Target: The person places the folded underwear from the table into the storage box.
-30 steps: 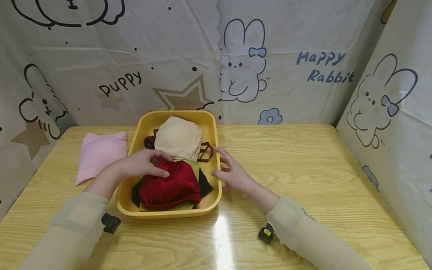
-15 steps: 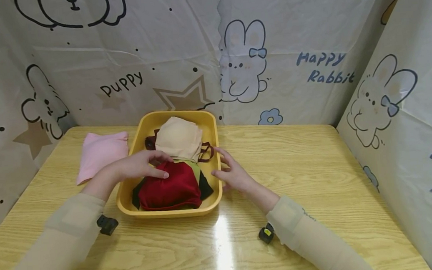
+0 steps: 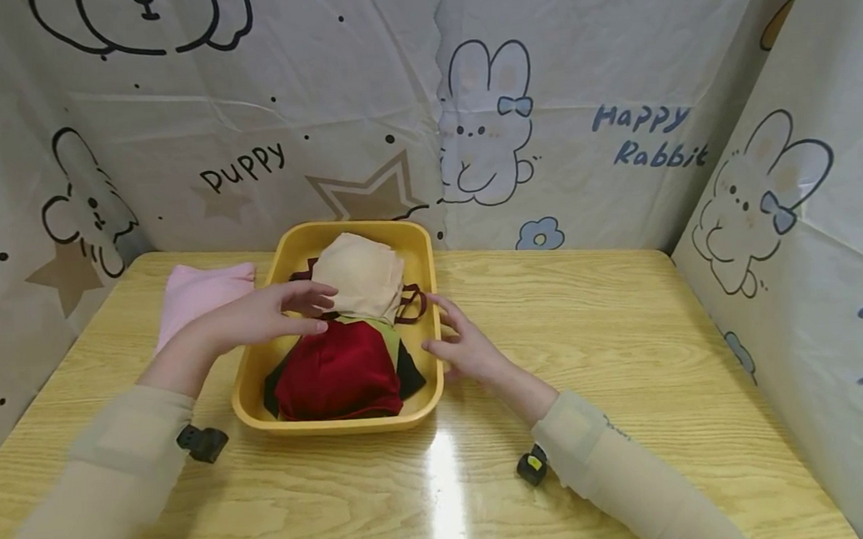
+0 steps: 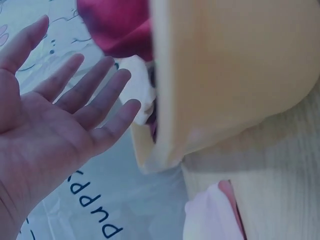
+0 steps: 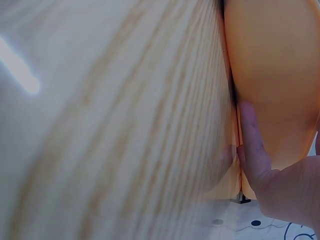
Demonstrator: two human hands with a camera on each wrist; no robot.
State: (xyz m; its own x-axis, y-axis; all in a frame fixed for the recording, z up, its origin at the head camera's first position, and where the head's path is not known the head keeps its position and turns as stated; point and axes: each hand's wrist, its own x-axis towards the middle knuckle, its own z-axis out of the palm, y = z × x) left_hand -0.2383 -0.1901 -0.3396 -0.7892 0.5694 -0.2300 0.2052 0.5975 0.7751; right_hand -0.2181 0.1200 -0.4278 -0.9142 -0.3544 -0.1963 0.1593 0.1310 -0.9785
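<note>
A yellow plastic bin [image 3: 337, 426] holds folded cloth items. A dark red satin piece [image 3: 337, 372] lies at its front over green and dark cloth, and a beige piece [image 3: 357, 275] is behind. My left hand [image 3: 273, 314] hovers over the bin's left side, holding nothing; in the left wrist view its palm shows and the fingers are spread. At the right side my right hand [image 3: 470, 346] holds the bin's wall, thumb over the rim. In the right wrist view one finger [image 5: 252, 137] lies along the outer wall near the table.
A pink folded cloth [image 3: 200, 298] lies on the wooden table [image 3: 572, 343] left of the bin, partly behind my left arm. Maroon straps [image 3: 410, 303] stick out beside the beige piece. A printed cloth screen [image 3: 359, 99] stands behind and at both sides.
My left hand has lifted off the dark red satin piece and moved left and slightly back. The right hand and the bin stay in place.
</note>
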